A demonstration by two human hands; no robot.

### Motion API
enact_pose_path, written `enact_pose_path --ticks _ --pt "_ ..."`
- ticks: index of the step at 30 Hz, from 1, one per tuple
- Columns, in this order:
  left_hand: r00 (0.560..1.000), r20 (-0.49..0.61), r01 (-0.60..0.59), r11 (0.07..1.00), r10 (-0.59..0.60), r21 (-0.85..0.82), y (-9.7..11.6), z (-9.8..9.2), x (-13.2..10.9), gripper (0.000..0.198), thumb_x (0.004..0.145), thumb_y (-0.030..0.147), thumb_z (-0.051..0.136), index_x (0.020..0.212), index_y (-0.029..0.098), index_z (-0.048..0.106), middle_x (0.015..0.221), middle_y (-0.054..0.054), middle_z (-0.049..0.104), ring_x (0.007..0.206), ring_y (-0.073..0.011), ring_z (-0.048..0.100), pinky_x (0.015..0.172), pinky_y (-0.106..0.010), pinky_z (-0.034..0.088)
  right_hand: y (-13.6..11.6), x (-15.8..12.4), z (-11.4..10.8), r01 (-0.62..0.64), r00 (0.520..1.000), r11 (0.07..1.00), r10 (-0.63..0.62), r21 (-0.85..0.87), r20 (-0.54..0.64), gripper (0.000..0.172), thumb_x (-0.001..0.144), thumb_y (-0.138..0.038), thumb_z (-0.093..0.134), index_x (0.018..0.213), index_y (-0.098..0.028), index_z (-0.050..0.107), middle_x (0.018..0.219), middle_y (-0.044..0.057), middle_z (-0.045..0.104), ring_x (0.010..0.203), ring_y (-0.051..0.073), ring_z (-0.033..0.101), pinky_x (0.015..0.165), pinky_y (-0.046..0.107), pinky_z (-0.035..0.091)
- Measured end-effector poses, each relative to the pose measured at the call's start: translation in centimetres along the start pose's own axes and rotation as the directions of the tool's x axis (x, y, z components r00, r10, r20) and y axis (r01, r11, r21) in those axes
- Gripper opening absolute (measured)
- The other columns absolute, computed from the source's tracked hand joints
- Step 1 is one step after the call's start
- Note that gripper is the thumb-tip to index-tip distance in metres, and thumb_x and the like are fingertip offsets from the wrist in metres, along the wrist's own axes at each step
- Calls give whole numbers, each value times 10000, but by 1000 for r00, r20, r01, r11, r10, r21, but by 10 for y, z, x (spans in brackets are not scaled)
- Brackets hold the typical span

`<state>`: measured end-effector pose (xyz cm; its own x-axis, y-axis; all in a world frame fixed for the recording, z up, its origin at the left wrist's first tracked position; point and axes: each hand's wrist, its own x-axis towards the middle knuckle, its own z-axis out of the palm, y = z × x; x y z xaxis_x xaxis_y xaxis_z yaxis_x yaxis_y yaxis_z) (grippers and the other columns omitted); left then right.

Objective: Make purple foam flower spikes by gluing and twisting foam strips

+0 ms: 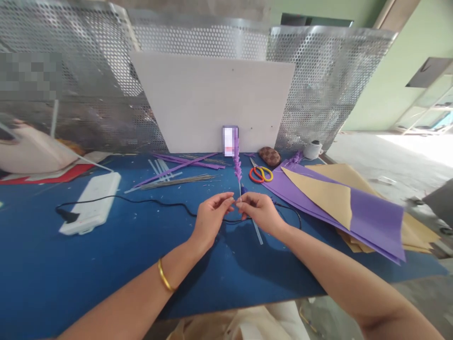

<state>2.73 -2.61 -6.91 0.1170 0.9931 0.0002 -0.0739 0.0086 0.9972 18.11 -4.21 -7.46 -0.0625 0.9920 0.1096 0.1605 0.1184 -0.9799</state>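
Note:
My left hand [211,218] and my right hand [260,212] meet at the fingertips over the blue worktable [106,264]. Both pinch a thin wire stem [240,192] near its middle. Above their grip rises a twisted spike of purple foam [237,163]. A clear thin rod [256,231] slants below my right hand, and I cannot tell whether it joins the stem. A small blue piece [244,189] sits just behind my right fingers. A black cable [177,208] runs under both hands.
Red-and-yellow-handled scissors [261,174] lie beyond my right hand, beside stacked purple and tan foam sheets [350,208]. Purple strips [184,163] and a bundle of wires [170,183] lie at the back left. A white power pack [90,203] sits left. A white board [212,101] and perforated metal sheets [329,80] stand behind.

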Motion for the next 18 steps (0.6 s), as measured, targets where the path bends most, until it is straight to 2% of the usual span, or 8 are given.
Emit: enact_pose_path --ticks 3,6,12,15,17,18 --pt "1000 6 -16 998 16 67 -4 0 3 276 731 335 740 958 182 762 871 -47 751 683 -149 640 735 -292 504 -8 8 -14 -41 993 995 50 91 -105 185 729 -344 705 753 -169 652 617 -16 629 492 107 585 534 250 464" --pt "998 7 -61 986 61 154 -7 -1 6 251 740 317 715 945 183 765 857 -44 753 682 -161 654 745 -298 504 -12 17 -32 -76 975 991 97 111 -201 237 699 -379 727 765 -160 664 621 -8 636 491 98 583 523 237 459" --pt "991 66 -125 963 113 237 -7 -3 5 216 779 306 649 928 196 761 813 -47 753 674 -188 674 738 -320 506 -2 40 -79 -179 911 983 176 27 -372 202 799 -328 682 828 -129 657 709 35 655 554 96 582 519 218 455" --pt "987 107 -140 961 117 237 -8 -1 3 182 773 292 644 883 209 764 763 -41 749 660 -196 678 717 -317 508 3 54 -104 -296 862 952 231 -78 -450 245 887 -317 625 986 -94 653 924 99 680 752 155 647 678 293 542" --pt "985 124 -144 961 117 236 -10 1 1 170 767 281 641 857 212 767 749 -41 750 647 -195 674 697 -311 507 4 64 -122 -380 828 912 263 -152 -496 349 933 -341 586 1223 -147 575 1207 103 607 1018 214 629 852 417 549" --pt "984 133 -146 961 117 237 -10 1 1 171 766 279 636 852 213 769 748 -42 751 642 -196 672 685 -309 506 2 68 -131 -414 812 890 266 -192 -520 365 931 -340 589 1241 -148 567 1235 110 594 1048 225 620 873 432 541"
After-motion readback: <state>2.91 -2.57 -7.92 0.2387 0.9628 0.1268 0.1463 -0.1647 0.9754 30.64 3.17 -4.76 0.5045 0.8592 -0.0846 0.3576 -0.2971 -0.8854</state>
